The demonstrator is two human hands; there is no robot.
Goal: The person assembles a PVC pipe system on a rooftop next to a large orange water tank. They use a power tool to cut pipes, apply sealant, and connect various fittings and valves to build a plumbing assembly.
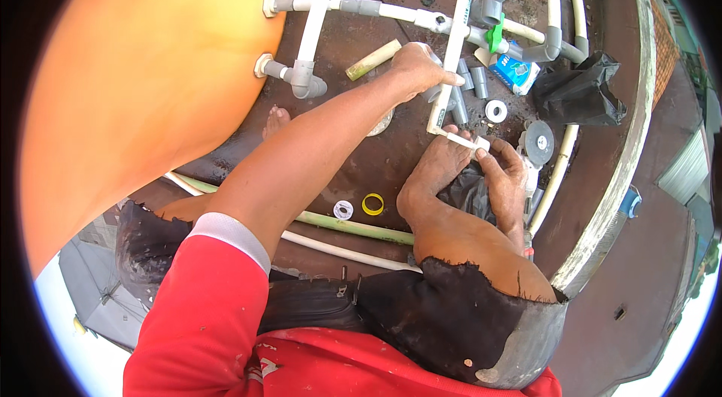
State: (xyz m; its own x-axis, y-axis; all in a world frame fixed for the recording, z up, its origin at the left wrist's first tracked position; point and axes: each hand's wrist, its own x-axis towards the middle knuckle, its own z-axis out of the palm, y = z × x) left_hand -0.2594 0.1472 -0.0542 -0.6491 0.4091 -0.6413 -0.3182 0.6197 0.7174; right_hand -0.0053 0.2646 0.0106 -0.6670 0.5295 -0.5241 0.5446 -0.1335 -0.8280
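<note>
My left hand [418, 70] closes round a long white pipe [459, 32], its thumb across the pipe and its other fingers partly hidden. At the pipe's lower end, a thin white piece [457, 139] runs off to the right with a small white block at its tip. The thumb and fingers of my right hand [505, 183] pinch that tip, beside my bare foot [440, 160]. Close by lie several short grey pipe fittings [480, 83] and a white tape roll [495, 111]. An angle grinder [537, 143] with a grey disc sits beyond my right hand.
A big orange tank [150, 81] fills the left, joined to white and grey pipework [312, 28]. A green valve handle [495, 32], blue box [514, 74] and black plastic bag [583, 92] are at the right. A yellow ring [373, 197] lies before me. A pale ledge [620, 179] bounds the right.
</note>
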